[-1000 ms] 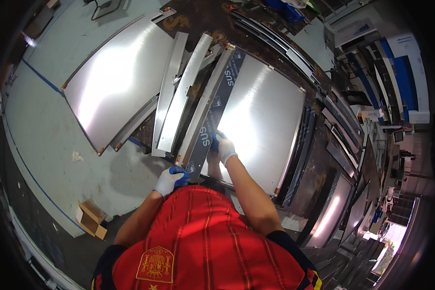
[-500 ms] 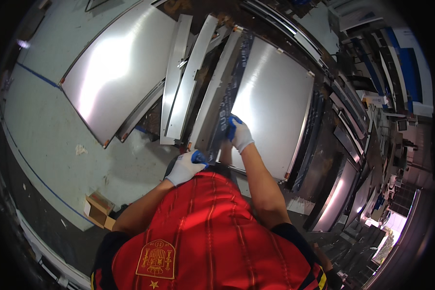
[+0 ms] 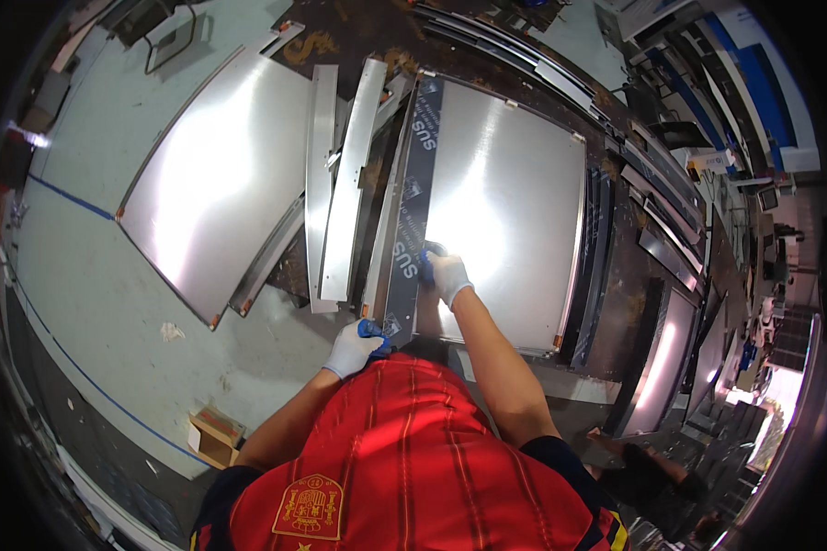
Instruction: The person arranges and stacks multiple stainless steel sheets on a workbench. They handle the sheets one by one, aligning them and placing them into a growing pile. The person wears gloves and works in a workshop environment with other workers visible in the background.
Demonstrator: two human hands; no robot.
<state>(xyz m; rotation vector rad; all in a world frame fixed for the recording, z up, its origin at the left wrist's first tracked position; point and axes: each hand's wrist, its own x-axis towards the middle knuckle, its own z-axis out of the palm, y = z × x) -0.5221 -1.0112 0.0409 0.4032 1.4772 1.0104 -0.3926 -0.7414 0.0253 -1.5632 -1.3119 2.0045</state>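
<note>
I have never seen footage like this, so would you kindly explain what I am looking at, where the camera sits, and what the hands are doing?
There is no machine here: a person in a red shirt works with two gloved hands. The camera is worn on the person's head and looks down, and its wide lens bends straight edges near the rim.

In front of the person lies a large shiny metal sheet with a dark strip along its left edge. The right hand rests on the sheet beside that strip, its fingers at the strip's edge. The left hand grips the strip's near end, by the sheet's corner.

To the left lie narrow metal rails and another big sheet on the pale floor, plus a small cardboard box. More metal panels are stacked on the right.
</note>
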